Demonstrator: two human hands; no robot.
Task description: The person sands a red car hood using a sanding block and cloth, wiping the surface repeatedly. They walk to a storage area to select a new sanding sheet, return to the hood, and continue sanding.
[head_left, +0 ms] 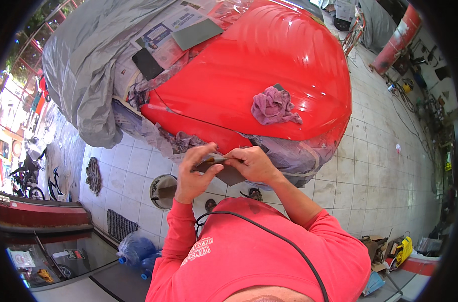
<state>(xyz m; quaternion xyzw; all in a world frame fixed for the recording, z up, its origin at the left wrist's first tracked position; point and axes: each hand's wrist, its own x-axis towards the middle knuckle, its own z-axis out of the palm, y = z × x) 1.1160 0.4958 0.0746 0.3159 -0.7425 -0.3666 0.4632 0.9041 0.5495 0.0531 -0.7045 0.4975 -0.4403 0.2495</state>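
Observation:
In front of my chest, my right hand (251, 164) pinches a dark grey-brown sheet (232, 175) that looks like sandpaper. A small pale, pointed piece with a bit of orange (217, 159) shows by its fingertips; I cannot make out what it is. My left hand (191, 173) curls around the other side of the sheet, thumb below and fingers above. Just beyond both hands lies a glossy red car panel (224, 65), like a hood, with a crumpled purple cloth (273, 106) on it. A dark small block (278, 87) peeks out behind the cloth.
Newspaper and grey covering (88, 65) mask the car at left, with a grey-green sheet (197, 34) and a black flat piece (147, 63) on top. A bucket (163, 192), a rag (93, 176) and plastic bottles (136, 247) stand on the tiled floor. A red post (397, 40) rises far right.

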